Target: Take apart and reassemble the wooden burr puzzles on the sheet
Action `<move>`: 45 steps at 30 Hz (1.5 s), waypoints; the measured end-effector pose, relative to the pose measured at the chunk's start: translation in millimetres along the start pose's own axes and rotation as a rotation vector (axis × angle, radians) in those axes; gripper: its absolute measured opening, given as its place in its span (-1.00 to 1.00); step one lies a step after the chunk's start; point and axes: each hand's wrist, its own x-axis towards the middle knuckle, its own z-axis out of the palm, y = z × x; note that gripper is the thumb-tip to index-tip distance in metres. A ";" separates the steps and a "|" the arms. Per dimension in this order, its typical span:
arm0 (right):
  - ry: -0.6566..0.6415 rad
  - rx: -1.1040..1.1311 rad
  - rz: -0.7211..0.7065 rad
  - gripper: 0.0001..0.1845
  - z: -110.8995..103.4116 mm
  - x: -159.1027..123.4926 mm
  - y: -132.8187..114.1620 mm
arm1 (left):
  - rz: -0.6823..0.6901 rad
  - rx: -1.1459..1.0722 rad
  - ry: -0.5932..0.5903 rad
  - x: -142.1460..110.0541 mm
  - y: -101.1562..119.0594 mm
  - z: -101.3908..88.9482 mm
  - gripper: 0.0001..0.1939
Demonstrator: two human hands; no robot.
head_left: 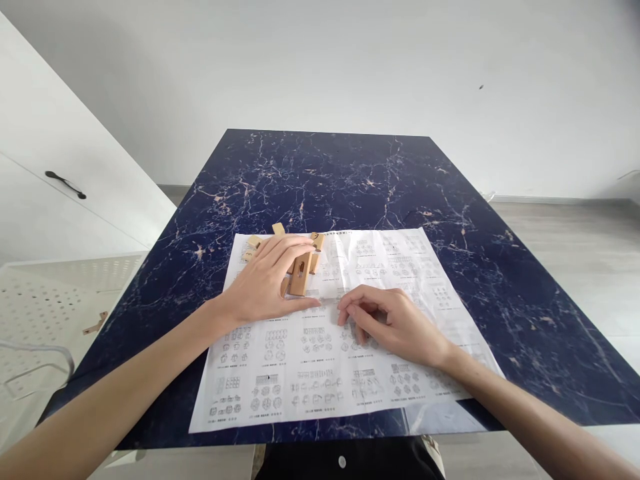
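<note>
My left hand (270,279) lies over a small cluster of wooden puzzle pieces, its fingers stretched out and the thumb well apart from them. A notched wooden piece (300,273) shows between thumb and fingers, and the fingertips reach a piece with a dark number mark (317,241). More pale wooden ends stick out beyond the knuckles; the rest are hidden under the palm. To the right, my right hand (390,317) rests on the printed sheet (330,373) with loosely curled fingers and nothing visible in them. Rows of line diagrams and small text cover the sheet.
The dark blue marbled table (320,180) extends to a white wall at the back. A white cabinet with a black handle (65,185) stands at the left. Below it is a perforated cream chair (50,300) with a small wooden piece (95,323) on it.
</note>
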 end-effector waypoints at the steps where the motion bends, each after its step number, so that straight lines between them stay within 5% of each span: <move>1: 0.001 0.001 0.000 -0.79 0.1 0.0 0.1 | 0.002 0.006 -0.008 -0.1 -0.2 0.2 -0.08; 13: 0.013 0.015 0.002 -0.80 0.5 1.4 -0.6 | 0.084 0.020 0.071 0.7 1.8 -0.5 -0.34; 19: 0.015 0.005 0.000 -0.79 0.7 0.6 0.4 | 0.166 0.033 0.271 3.3 6.1 -0.2 -0.85; 24: 0.012 0.005 -0.008 -0.79 0.6 1.4 -1.1 | 0.241 0.021 0.328 2.8 10.2 -2.0 -0.63; 45: 0.011 -0.008 0.022 -0.78 -0.1 1.5 0.2 | 0.226 0.026 0.299 1.3 9.8 0.3 -0.64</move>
